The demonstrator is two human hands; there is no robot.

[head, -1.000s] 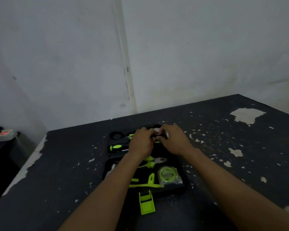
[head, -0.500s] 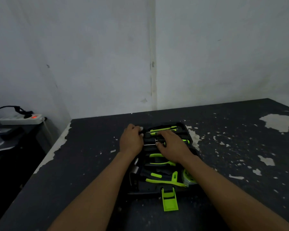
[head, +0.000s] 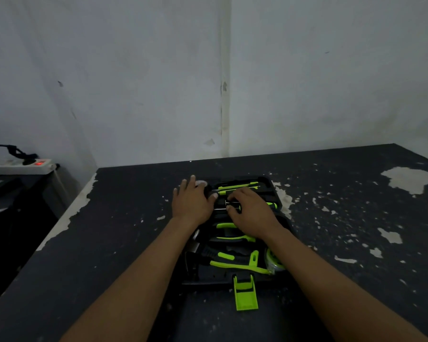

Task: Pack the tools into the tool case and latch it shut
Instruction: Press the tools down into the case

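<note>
Two bare hands work over the open tool case [head: 270, 187], which lies flat on the dark, paint-chipped bench [head: 109, 243]. The left hand [head: 192, 203] rests on the case's far left corner, fingers straight and spread. The right hand [head: 253, 213] has its fingers curled round a screwdriver [head: 272, 205] in the far half. Pliers [head: 229, 226] and a tape measure [head: 273, 261] sit in the near half; the green latch [head: 245, 292] sticks out unfastened at the near edge.

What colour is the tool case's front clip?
The plastic front clip is lime green; head view.
</note>
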